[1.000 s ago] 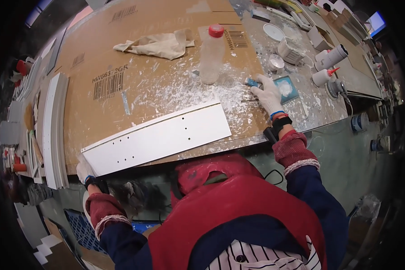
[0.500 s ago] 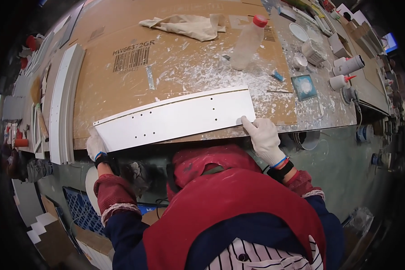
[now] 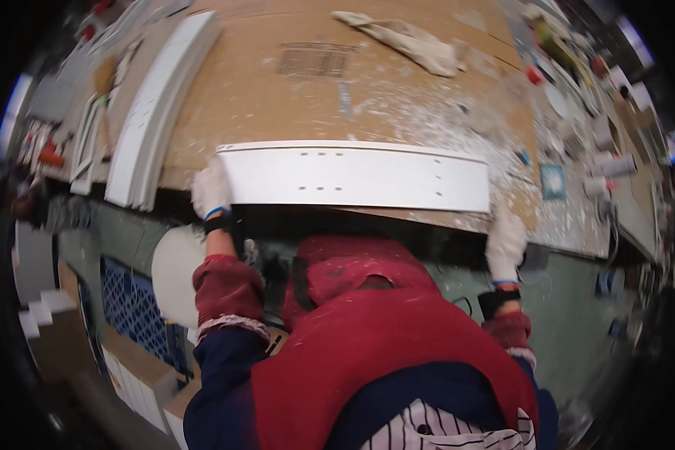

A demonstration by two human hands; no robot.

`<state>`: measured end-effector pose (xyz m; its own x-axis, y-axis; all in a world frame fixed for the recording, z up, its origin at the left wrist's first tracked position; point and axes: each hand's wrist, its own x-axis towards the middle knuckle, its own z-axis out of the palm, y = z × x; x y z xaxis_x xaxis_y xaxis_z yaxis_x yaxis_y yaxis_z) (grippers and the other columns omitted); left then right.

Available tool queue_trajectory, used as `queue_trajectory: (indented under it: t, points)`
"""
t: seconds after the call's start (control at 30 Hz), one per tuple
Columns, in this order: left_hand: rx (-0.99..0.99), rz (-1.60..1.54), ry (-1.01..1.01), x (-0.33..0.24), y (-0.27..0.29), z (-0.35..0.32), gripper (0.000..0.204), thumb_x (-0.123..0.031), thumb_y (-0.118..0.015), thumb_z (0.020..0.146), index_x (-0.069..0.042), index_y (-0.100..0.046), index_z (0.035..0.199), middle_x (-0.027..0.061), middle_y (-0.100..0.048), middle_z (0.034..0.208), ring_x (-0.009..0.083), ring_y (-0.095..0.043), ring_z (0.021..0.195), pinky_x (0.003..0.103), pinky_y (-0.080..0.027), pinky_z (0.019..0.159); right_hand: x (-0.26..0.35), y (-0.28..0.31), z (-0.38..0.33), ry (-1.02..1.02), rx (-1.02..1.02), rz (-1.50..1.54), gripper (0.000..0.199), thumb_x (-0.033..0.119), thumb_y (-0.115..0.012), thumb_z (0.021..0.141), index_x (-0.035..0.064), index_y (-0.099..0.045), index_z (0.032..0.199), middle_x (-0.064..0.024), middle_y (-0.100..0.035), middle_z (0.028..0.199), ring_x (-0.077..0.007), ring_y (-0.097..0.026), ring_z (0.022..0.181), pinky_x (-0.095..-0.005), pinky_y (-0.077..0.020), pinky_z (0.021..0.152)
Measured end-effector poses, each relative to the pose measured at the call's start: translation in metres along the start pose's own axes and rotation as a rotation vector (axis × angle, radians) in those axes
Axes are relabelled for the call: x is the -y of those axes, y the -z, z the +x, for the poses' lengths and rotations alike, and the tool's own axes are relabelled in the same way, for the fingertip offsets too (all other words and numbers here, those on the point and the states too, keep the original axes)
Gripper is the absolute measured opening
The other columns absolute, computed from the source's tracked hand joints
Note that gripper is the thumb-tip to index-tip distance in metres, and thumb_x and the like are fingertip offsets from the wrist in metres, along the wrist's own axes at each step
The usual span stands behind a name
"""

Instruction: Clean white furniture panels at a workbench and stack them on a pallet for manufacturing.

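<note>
Steadying the panel (image 3: 386, 180) at twelve o'clock seems the step: left hand (image 3: 211, 189) pinches its nine-o'clock end; right hand (image 3: 507, 244), at three, I can't judge. Next move likely wants even support.

left grip (image 3: 212, 187) and right grip (image 3: 507, 244), both white-gloved, well apart

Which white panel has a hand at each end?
The single panel set crosswise between the left hand and right hand; the stacked panels farther left have neither hand on them.
</note>
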<state>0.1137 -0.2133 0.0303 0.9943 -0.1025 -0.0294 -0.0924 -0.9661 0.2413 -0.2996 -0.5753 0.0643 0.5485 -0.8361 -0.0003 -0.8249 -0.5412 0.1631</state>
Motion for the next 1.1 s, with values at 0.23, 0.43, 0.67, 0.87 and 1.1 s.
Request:
queue_trajectory:
  t: [0.23, 0.43, 0.67, 0.87, 1.1]
  points:
    - [0.425, -1.458, 0.344, 0.016, 0.016, -0.009, 0.081, -0.064, -0.03, 0.092, 0.009, -0.065, 0.093, 0.0172, -0.069, 0.086, 0.0218, -0.065, 0.071, 0.03, -0.051, 0.068, 0.036, 0.005, -0.042, -0.1, 0.407, 1.384, 0.026, 0.026, -0.052, 0.094, 0.0033, -0.06, 0.104, -0.0022, -0.054, 0.073, -0.0098, -0.048, 0.058, -0.0235, -0.0445, 0.05]
    - [0.564, -1.696, 0.368, 0.038, 0.022, -0.02, 0.09, -0.071, -0.023, 0.089, 0.009, -0.063, 0.1, 0.0166, -0.068, 0.093, 0.0216, -0.065, 0.085, 0.029, -0.05, 0.078, 0.125, 0.003, -0.047, -0.25, 0.872, 1.874, 0.039, 0.042, -0.052, 0.093, 0.0038, -0.056, 0.099, -0.0076, -0.057, 0.077, -0.0151, -0.055, 0.062, -0.031, -0.0524, 0.049]
    - [0.929, -1.873, 0.129, 0.033, 0.029, -0.06, 0.05, -0.04, -0.061, 0.089, 0.002, -0.058, 0.116, 0.0086, -0.064, 0.109, 0.0151, -0.063, 0.094, 0.03, -0.051, 0.083, 0.142, -0.033, -0.042, -0.369, 0.793, 2.292, 0.049, 0.052, -0.051, 0.09, 0.0074, -0.053, 0.112, -0.0096, -0.063, 0.087, -0.0186, -0.059, 0.06, -0.0294, -0.0518, 0.043]
    - [0.936, -1.427, 0.001, 0.056, 0.029, -0.09, 0.043, -0.029, -0.065, 0.086, 0.002, -0.059, 0.116, 0.0049, -0.064, 0.102, 0.0117, -0.058, 0.09, 0.028, -0.047, 0.082, 0.145, -0.032, -0.05, -0.414, 0.648, 2.261, 0.047, 0.049, -0.054, 0.09, 0.0076, -0.055, 0.112, -0.0046, -0.064, 0.081, -0.015, -0.057, 0.054, -0.0266, -0.0525, 0.042]
    - [0.855, -1.321, 0.042, 0.088, 0.056, -0.113, 0.04, -0.025, -0.064, 0.083, 0.002, -0.06, 0.112, 0.004, -0.063, 0.098, 0.011, -0.056, 0.088, 0.026, -0.046, 0.079, 0.157, -0.007, -0.071, -0.302, 0.685, 2.237, 0.049, 0.045, -0.05, 0.093, 0.0033, -0.05, 0.12, -0.0119, -0.065, 0.098, -0.0229, -0.066, 0.073, -0.0327, -0.0567, 0.047]
